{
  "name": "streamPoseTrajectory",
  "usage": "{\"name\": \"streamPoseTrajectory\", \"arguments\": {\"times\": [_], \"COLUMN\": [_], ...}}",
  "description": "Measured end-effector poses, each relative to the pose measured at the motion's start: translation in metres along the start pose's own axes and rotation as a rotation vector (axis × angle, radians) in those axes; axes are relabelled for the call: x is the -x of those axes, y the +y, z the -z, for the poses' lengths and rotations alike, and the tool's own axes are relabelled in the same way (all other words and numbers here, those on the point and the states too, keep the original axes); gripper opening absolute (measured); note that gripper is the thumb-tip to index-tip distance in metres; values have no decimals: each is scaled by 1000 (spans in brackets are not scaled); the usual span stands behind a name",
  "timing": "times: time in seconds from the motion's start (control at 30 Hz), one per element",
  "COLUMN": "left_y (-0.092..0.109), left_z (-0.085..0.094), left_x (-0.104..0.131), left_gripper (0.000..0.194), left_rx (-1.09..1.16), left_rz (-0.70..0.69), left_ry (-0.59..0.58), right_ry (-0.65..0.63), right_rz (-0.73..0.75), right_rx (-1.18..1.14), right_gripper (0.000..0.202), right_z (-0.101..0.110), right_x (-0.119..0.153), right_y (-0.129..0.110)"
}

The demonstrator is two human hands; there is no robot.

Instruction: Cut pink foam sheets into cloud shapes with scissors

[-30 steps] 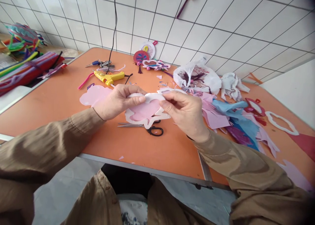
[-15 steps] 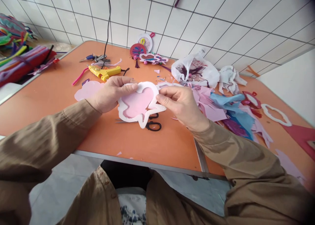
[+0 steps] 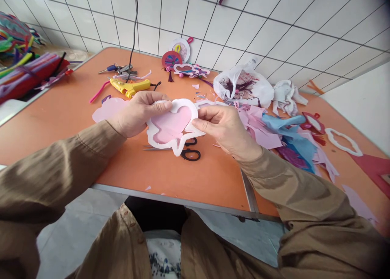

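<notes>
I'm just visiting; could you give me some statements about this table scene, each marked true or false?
1. The left hand and right hand both hold a wavy white frame with a pink sheet showing inside its outline. True.
2. Black-handled metal scissors are in the right hand. False: the scissors lie on the orange tabletop, partly hidden by the frame.
3. A yellow plastic glue gun lies beyond the left hand. True.
4. A crumpled white plastic bag lies left of the glue gun. False: the bag lies to its right.
</notes>
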State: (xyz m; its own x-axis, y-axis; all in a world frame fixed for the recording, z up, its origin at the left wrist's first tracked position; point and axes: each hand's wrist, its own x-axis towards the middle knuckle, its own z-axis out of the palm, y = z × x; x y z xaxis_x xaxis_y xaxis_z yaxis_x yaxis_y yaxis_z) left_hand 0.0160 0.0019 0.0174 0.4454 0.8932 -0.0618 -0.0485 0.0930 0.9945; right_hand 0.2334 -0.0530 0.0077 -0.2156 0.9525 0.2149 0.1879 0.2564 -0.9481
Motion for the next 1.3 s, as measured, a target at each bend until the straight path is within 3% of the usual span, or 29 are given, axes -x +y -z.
{"name": "streamPoseTrajectory", "arguments": {"times": [0.37,0.73,0.83,1.03,1.3], "left_y": [1,-2,-1,3,2], "left_z": [0,1,-2,-4,-5], "left_x": [0,3,1,-3,0], "left_gripper": [20,15,25,61,35], "left_rx": [-8,30,119,216,286], "left_rz": [-17,-27,-9,119,110], "left_ry": [13,-6,30,126,104], "right_ry": [-25,9,38,103,112], "right_rz": [44,23,8,0,3], "right_rx": [-26,-44,-65,-44,-49], "right_gripper": [8,15,14,12,11], "right_z": [0,-3,-4,-4,-4], "right_x": [-3,-4,-4,-3,-4], "right_y": [5,4,4,7,10]}}
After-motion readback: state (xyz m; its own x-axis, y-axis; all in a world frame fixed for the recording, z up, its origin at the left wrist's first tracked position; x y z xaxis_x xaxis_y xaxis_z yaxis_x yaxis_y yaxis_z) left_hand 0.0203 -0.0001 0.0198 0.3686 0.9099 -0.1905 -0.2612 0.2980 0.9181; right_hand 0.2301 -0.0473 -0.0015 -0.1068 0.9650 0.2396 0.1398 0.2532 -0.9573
